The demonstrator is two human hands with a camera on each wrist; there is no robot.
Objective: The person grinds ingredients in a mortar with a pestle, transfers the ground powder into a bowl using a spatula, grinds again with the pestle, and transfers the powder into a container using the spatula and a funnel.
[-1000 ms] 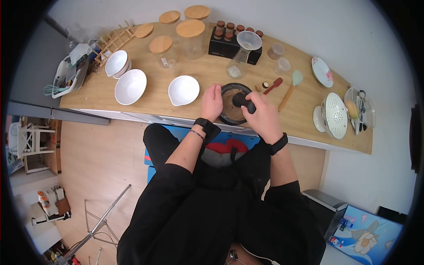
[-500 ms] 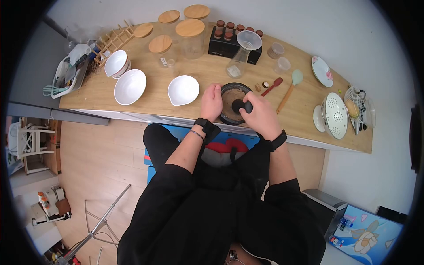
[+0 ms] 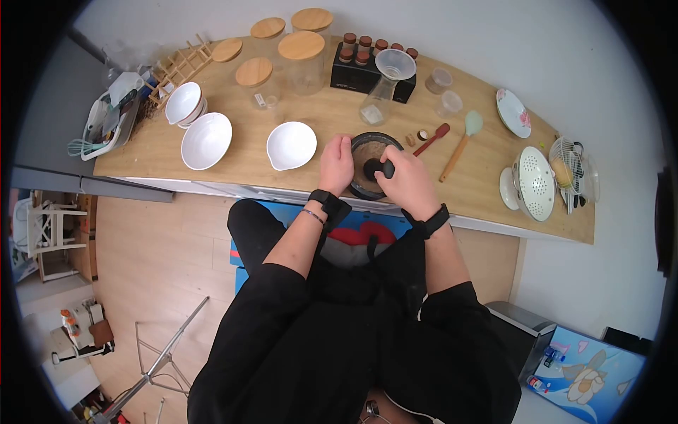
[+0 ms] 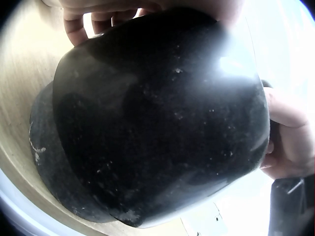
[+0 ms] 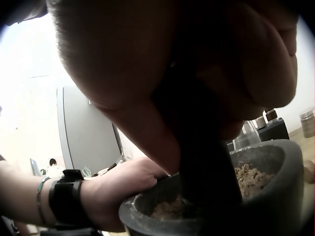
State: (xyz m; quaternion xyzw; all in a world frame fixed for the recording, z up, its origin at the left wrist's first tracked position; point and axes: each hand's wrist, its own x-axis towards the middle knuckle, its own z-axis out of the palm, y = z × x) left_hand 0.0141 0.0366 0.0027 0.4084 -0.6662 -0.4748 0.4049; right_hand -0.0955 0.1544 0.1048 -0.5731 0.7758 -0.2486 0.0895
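Observation:
A dark stone mortar (image 3: pixel 361 192) stands near the counter's front edge, with coarse brown ground matter (image 5: pixel 253 179) inside. My left hand (image 3: pixel 337 166) holds the mortar's left side, its fingers (image 4: pixel 75 27) bent along the outer wall in the left wrist view. My right hand (image 3: pixel 411 185) grips a black pestle (image 3: pixel 387 169) by its handle; the thick end stands in the brown matter. In the right wrist view the pestle (image 5: pixel 206 172) leans within the mortar's rim, and part of the handle is hidden by my fingers.
Left of the mortar are a white spouted bowl (image 3: pixel 292 145) and another white bowl (image 3: pixel 207 141). A flask with a funnel (image 3: pixel 395 63) stands behind. To the right lie a red spatula (image 3: pixel 431 139), a green-headed spatula (image 3: pixel 462 145) and a white colander (image 3: pixel 535 184).
My right hand has moved left with the pestle, whose thick end has shifted leftward through the brown matter. My left hand stays at the mortar's side.

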